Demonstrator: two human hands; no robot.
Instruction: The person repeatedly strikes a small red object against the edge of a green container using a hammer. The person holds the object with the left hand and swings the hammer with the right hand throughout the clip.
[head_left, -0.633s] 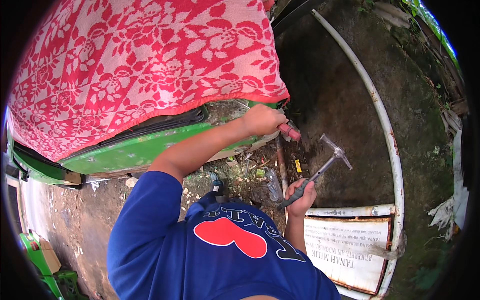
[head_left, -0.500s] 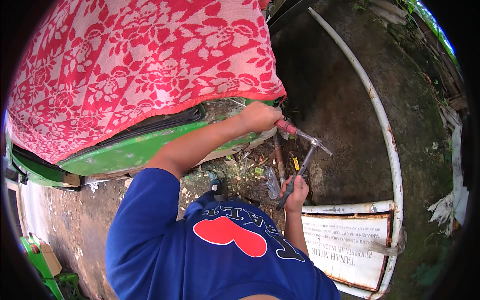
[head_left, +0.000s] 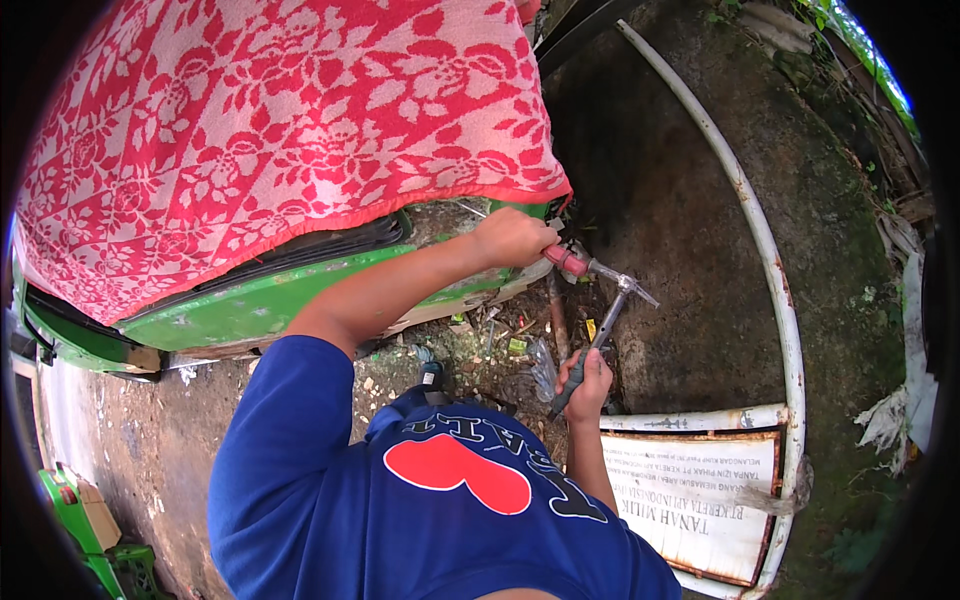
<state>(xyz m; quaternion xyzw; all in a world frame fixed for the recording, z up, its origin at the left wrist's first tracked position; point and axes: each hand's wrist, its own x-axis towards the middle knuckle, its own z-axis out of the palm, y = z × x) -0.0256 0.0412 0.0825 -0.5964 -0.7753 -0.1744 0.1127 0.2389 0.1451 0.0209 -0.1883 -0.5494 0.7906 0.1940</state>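
My left hand (head_left: 512,238) is closed around a screwdriver. Its red handle (head_left: 566,260) sticks out on the right side of the fist, and the thin metal shaft (head_left: 470,209) points left at the worn edge of a green panel (head_left: 300,275). The tip's contact is hard to make out. In my right hand (head_left: 588,386), lower and to the right, is a hammer (head_left: 612,318) gripped by its dark handle. The hammer's metal head lies at the end of the red handle, touching or nearly touching it. A red and pink floral blanket (head_left: 320,130) covers the panel's top.
A rusty white metal frame (head_left: 757,210) curves along the right, with a white sign panel (head_left: 690,500) at its lower end. Debris and a crumpled clear plastic piece (head_left: 543,368) lie on the ground below my hands. A green object (head_left: 80,510) stands at lower left.
My left hand and the screwdriver have shifted slightly left and down. The hammer has moved a little to the left with my right hand. Both grips stay the same.
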